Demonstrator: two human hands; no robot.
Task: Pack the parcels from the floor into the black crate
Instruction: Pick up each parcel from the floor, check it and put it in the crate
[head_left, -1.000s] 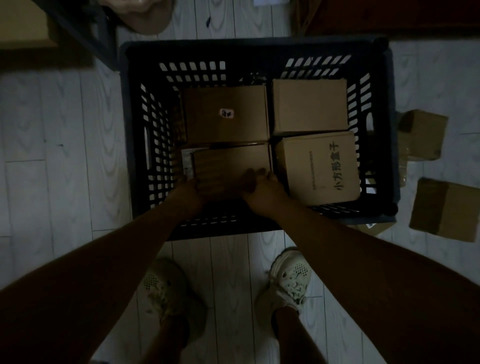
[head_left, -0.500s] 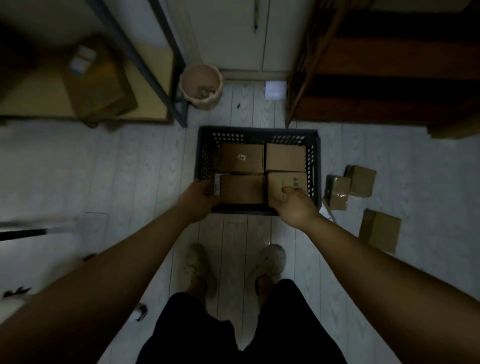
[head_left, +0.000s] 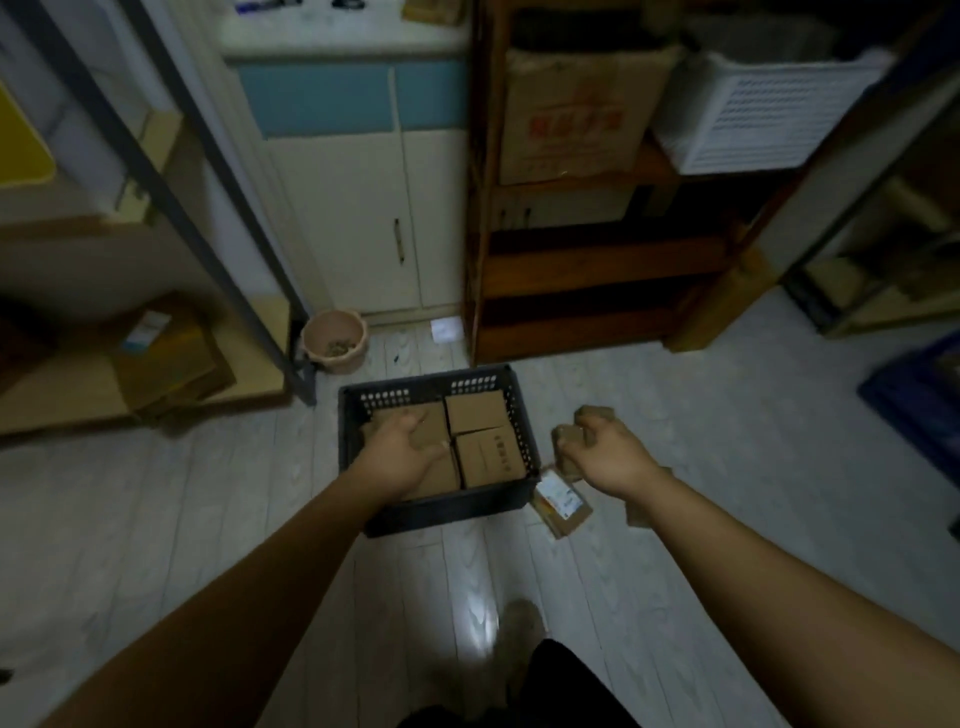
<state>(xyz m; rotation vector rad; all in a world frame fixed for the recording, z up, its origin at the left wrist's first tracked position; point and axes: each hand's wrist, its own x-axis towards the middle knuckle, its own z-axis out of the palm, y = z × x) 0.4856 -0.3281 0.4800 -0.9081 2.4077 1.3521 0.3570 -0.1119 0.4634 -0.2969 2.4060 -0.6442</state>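
Note:
The black crate (head_left: 447, 514) stands on the pale floor and holds several brown cardboard parcels, among them a plain one (head_left: 475, 410) and a printed one (head_left: 491, 457). My left hand (head_left: 402, 449) hangs above the crate's left side with relaxed fingers, holding nothing. My right hand (head_left: 608, 454) hangs right of the crate, fingers loosely curled and empty, above brown parcels (head_left: 566, 434) on the floor that it partly hides. A flat labelled parcel (head_left: 563, 506) lies by the crate's right front corner. Another parcel (head_left: 636, 517) peeks out beside my right forearm.
A pink bucket (head_left: 335, 340) sits behind the crate on the left, beside a metal rack (head_left: 208, 208). A wooden shelf unit (head_left: 597, 260) stands behind the crate, a white cabinet (head_left: 363, 223) beside it. A blue crate (head_left: 919, 395) is at the far right.
I have stood up, so the crate looks small and far. Both hands let go of the front-left parcel in the crate; my right hand moved right, over the floor parcels.

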